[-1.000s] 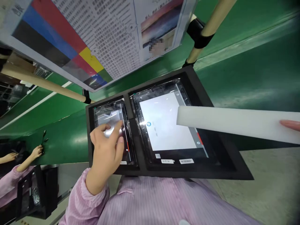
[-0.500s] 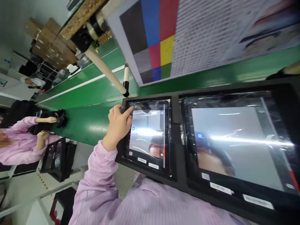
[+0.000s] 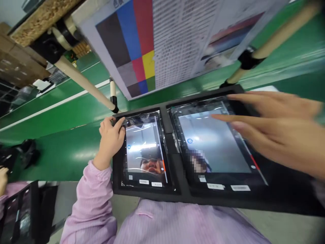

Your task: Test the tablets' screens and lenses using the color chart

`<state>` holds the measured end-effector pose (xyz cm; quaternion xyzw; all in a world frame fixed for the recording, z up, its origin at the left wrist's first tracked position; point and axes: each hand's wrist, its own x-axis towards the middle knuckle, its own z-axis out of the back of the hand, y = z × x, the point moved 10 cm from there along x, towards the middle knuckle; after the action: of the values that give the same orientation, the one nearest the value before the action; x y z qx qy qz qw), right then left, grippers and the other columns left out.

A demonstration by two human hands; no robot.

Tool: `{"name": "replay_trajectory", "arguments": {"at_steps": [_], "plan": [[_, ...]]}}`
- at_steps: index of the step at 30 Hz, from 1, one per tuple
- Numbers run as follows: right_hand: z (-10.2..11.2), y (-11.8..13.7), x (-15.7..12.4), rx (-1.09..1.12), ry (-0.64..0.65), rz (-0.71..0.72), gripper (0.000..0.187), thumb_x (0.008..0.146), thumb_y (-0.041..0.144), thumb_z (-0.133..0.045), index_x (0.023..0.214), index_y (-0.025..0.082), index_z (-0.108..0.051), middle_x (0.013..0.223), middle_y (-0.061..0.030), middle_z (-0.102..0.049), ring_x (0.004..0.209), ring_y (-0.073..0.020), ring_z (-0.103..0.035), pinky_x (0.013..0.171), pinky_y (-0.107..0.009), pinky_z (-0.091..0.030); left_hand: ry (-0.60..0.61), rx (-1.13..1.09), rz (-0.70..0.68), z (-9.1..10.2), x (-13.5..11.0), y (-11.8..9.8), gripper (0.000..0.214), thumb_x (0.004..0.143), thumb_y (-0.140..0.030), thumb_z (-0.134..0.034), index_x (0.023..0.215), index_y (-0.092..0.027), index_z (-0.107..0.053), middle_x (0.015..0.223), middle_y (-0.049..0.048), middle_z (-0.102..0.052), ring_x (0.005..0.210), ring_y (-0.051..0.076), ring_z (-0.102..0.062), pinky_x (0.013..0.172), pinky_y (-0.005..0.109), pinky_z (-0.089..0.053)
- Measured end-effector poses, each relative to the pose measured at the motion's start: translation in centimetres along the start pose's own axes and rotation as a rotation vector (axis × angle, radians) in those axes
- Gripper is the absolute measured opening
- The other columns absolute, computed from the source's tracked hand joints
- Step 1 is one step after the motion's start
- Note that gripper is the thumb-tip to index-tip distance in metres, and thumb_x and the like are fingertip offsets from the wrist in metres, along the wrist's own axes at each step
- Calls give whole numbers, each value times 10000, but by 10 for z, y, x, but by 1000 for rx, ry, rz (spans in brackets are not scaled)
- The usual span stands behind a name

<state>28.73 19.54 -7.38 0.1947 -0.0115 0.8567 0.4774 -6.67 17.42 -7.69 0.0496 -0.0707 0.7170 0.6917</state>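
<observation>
My left hand (image 3: 109,140) lies at the upper left corner of the left tablet (image 3: 146,181), index finger stretched onto its edge and the other fingers bent. That tablet sits in a black tray (image 3: 175,169) under clear film, its lit screen showing a camera picture. Over the right tablet (image 3: 215,139), also lit and filmed, my right hand (image 3: 276,139) reaches in from the right with fingers extended, holding nothing. Whether its index fingertip touches the screen I cannot tell. A blurred second hand shape (image 3: 284,100) shows just above it; whose it is stays unclear.
Behind the tray stands a printed test chart (image 3: 137,44) with colour blocks, between pale tubes (image 3: 85,83) with black joints. A green work surface (image 3: 63,152) runs to the left. At the left edge a co-worker's hand (image 3: 3,179) shows beside a black frame (image 3: 33,206).
My right hand has come into view over the right tablet. The view has shifted, so the tray and chart appear further left. My left hand stays at the left tablet's corner.
</observation>
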Motion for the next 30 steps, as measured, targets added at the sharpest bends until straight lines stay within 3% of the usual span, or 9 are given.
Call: {"name": "replay_trajectory", "arguments": {"at_steps": [2, 5, 8, 10, 17, 22, 26, 28, 30], "plan": [[-10, 15, 14, 5, 40, 58, 689, 1068, 566, -110, 1169, 355, -758, 1492, -36, -444, 1392, -345, -377, 1035, -601, -327, 29, -34, -48, -3, 10, -3, 436, 966, -238, -452, 1347, -210, -662, 1321, 168, -538, 1244, 334, -490, 1041, 525, -393], [-30, 29, 41, -3, 65, 72, 588, 1078, 446, -186, 1175, 348, -758, 1501, -42, -434, 1391, -350, -352, 1022, -599, -300, 93, -80, -119, -10, 24, -11, 425, 971, -204, -401, 1296, -189, -676, 1320, 135, -612, 1268, 292, -523, 1070, 504, -366], [-47, 30, 57, 58, 107, 53, 506, 1057, 420, -271, 1162, 349, -761, 1508, -26, -428, 1377, -362, -347, 1044, -635, -262, 101, -47, -134, -13, 33, -16, 420, 966, -193, -379, 1227, -182, -709, 1260, 129, -641, 1219, 288, -541, 1037, 488, -386], [-43, 25, 58, 89, 87, 25, 499, 1051, 445, -280, 1186, 349, -750, 1518, -23, -418, 1367, -380, -356, 1024, -658, -278, 108, 20, -127, -15, 35, -17, 421, 956, -212, -394, 1212, -190, -727, 1223, 146, -619, 1178, 322, -520, 986, 503, -415], [20, 15, 3, 185, -140, -126, 650, 1052, 601, -195, 1209, 283, -741, 1476, -82, -460, 1326, -375, -450, 1017, -673, -370, 212, -26, -69, -28, 52, -20, 358, 908, -214, -454, 1100, -189, -755, 1163, 161, -529, 1137, 351, -476, 974, 539, -444], [12, 48, -31, 289, -141, -121, 666, 1050, 630, -187, 1216, 271, -723, 1418, -94, -515, 1282, -364, -511, 926, -677, -462, 151, -88, 27, -28, 70, -16, 320, 939, -208, -447, 974, -121, -753, 1202, 188, -534, 1199, 366, -476, 1018, 541, -427], [-7, 91, -19, 413, -147, 27, 666, 1048, 622, -221, 1226, 209, -712, 1377, -106, -540, 1263, -319, -547, 1022, -632, -482, 54, -96, 121, 1, 73, -7, 359, 988, -199, -394, 989, -109, -742, 1249, 185, -548, 1247, 354, -480, 1033, 532, -426], [-17, 108, -9, 481, -145, 72, 706, 1026, 666, -250, 1302, 166, -665, 1347, -120, -561, 1238, -302, -569, 1061, -561, -505, -7, -97, 162, 31, 68, -2, 366, 1018, -210, -377, 1014, -112, -729, 1261, 163, -552, 1270, 349, -482, 1041, 540, -420], [-26, 120, -4, 520, -162, 52, 725, 998, 708, -294, 1431, 191, -560, 1281, -117, -608, 1134, -293, -626, 980, -517, -567, -91, -121, 165, 68, 58, 1, 354, 1043, -239, -382, 1032, -113, -713, 1258, 125, -548, 1322, 351, -460, 1080, 547, -383]]}}
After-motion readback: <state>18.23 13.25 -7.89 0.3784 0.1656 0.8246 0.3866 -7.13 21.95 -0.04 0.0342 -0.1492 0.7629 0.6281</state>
